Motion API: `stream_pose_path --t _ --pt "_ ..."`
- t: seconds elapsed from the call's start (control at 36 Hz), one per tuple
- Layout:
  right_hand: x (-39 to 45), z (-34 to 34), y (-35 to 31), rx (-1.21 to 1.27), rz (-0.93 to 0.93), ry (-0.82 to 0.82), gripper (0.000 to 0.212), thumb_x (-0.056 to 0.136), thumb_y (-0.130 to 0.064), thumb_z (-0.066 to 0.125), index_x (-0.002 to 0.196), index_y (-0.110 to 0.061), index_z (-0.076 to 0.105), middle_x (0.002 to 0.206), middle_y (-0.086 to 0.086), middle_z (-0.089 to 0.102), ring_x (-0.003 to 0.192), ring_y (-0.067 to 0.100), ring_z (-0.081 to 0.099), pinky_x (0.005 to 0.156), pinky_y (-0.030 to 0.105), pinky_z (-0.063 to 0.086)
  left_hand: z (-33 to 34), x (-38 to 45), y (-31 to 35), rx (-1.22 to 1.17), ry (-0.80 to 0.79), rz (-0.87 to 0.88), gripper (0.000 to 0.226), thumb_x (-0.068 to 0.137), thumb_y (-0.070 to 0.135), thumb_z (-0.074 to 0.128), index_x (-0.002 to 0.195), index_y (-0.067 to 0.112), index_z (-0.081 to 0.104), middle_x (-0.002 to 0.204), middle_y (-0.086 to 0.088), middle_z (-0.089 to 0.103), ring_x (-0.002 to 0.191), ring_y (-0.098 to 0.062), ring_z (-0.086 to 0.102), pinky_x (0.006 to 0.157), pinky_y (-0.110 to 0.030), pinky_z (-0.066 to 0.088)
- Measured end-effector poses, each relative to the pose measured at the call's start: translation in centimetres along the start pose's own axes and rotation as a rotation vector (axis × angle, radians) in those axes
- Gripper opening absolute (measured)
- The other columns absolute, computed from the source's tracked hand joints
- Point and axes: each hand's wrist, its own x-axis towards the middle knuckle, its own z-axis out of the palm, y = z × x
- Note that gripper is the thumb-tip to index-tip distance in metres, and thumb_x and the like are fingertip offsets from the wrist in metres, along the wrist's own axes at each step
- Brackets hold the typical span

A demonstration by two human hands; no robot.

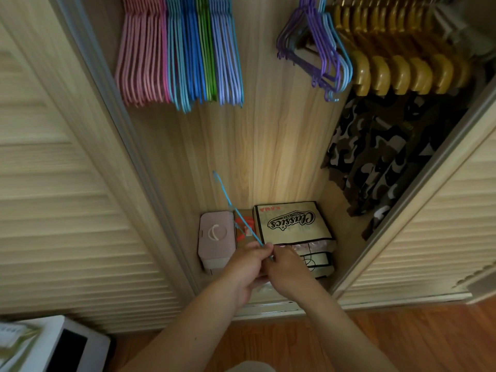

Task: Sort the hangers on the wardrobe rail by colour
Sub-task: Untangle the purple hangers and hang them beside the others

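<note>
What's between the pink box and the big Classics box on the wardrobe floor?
In the head view, a narrow brown box with a red mark sits between the pink box and the Classics box.

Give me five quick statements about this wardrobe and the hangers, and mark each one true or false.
1. Both hands hold one light blue hanger. True: the left hand and right hand meet on it low in the wardrobe.
2. The pink hangers hang at the far right of the rail. False: they are at the far left.
3. The green hangers sit among blue ones. True.
4. The purple hangers are packed tight against the pink group. False: a gap of bare back panel separates them, and they hang by the yellow hangers.
5. A box marked Classics lies on the wardrobe floor. True.
</note>
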Motion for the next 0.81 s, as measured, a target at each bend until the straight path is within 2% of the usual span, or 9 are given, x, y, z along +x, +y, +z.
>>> stream_pose_path --t 0.14,0.25,0.39,0.44,0.53,0.58,0.64,0.72,0.81 --pt "-0.2 0.1 -0.3 -0.015 -0.025 0.014 0.021 0.097 -0.021 0.047 0.106 -0.016 0.066 0.093 0.008 0.067 0.084 0.025 0.063 0.056 0.027 0.04 0.2 -0.3 0.1 0.015 0.021 0.01 0.012 0.104 0.026 0.06 0.1 0.017 0.066 0.092 -0.003 0.072 0.089 -0.02 0.068 0.069 -0.03 0.053" --pt "-0.4 0.3 -0.7 0.012 -0.022 0.053 0.027 0.101 -0.029 0.041 0.112 -0.018 0.063 0.101 0.009 0.066 0.092 0.027 0.065 0.076 0.039 0.054 0.4 -1.1 1.0 0.032 -0.008 0.039 0.015 0.106 0.027 0.057 0.099 0.017 0.065 0.085 -0.001 0.071 0.081 -0.017 0.067 0.062 -0.027 0.052" --pt "0.2 -2.2 -3.2 0.117 -0.11 0.145 0.024 0.106 -0.026 0.042 0.095 -0.019 0.062 0.089 0.002 0.064 0.085 0.02 0.062 0.078 0.04 0.051 -1.0 -3.6 5.9 0.154 -0.054 0.164 0.014 0.104 0.028 0.06 0.106 0.019 0.07 0.11 -0.003 0.075 0.087 -0.022 0.076 0.073 -0.029 0.057" --pt "0.9 -4.2 -4.4 0.156 -0.106 0.206 0.026 0.106 -0.026 0.042 0.089 -0.018 0.06 0.08 0.0 0.06 0.077 0.016 0.06 0.077 0.044 0.053 -2.2 -4.6 8.9 0.307 0.071 0.355 0.011 0.105 0.022 0.058 0.101 0.027 0.067 0.115 0.0 0.072 0.085 -0.013 0.073 0.073 -0.024 0.054" --pt "1.6 -8.1 -7.1 0.174 -0.148 0.327 0.027 0.107 -0.029 0.038 0.098 -0.017 0.06 0.082 0.004 0.058 0.073 0.02 0.059 0.07 0.04 0.052 -4.8 -6.2 14.2 0.558 0.349 0.798 0.022 0.101 0.017 0.06 0.094 0.037 0.065 0.111 0.007 0.071 0.092 -0.007 0.068 0.085 -0.025 0.051" --pt "2.2 -10.8 -9.0 0.195 -0.201 0.392 0.026 0.107 -0.029 0.038 0.103 -0.016 0.061 0.083 0.003 0.057 0.074 0.018 0.057 0.073 0.042 0.052 -6.6 -7.9 17.9 0.665 0.531 1.095 0.025 0.097 0.008 0.061 0.094 0.033 0.064 0.105 0.007 0.068 0.089 -0.004 0.062 0.081 -0.013 0.044" --pt "2.7 -13.2 -10.9 0.206 -0.235 0.441 0.029 0.106 -0.031 0.04 0.102 -0.012 0.062 0.085 0.004 0.058 0.082 0.024 0.059 0.083 0.054 0.055 -7.9 -9.8 21.4 0.801 0.714 1.331 0.025 0.091 -0.001 0.062 0.101 0.022 0.067 0.105 0.004 0.062 0.095 -0.01 0.058 0.085 -0.01 0.038" --pt "3.8 -16.3 -14.0 0.216 -0.298 0.494 0.034 0.107 -0.034 0.041 0.1 -0.008 0.063 0.084 0.004 0.058 0.085 0.031 0.061 0.086 0.059 0.053 -9.8 -11.8 26.1 0.958 0.986 1.582 0.028 0.083 -0.002 0.062 0.109 0.005 0.068 0.122 -0.017 0.06 0.118 -0.033 0.056 0.103 -0.031 0.039" --pt "5.1 -18.8 -17.7 0.245 -0.346 0.521 0.034 0.108 -0.032 0.039 0.103 -0.009 0.064 0.082 0.005 0.057 0.069 0.025 0.061 0.079 0.053 0.058 -11.4 -12.8 30.0 1.105 1.253 1.7 0.042 0.081 0.008 0.062 0.123 0.005 0.064 0.146 -0.03 0.045 0.141 -0.05 0.037 0.119 -0.054 0.029"
